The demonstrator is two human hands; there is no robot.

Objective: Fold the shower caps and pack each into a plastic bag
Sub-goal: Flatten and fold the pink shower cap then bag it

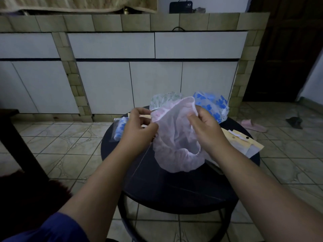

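Head view, close, forward-down over round table (pixel 174 193).

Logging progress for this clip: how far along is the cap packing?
Done: one blue-print cap looks bagged, at the table's left edge. In hand: the pink cap, unfolded, gripped by the left hand and right hand. Left: the green cap and blue cap sit loose at the back; empty bags wait at right.
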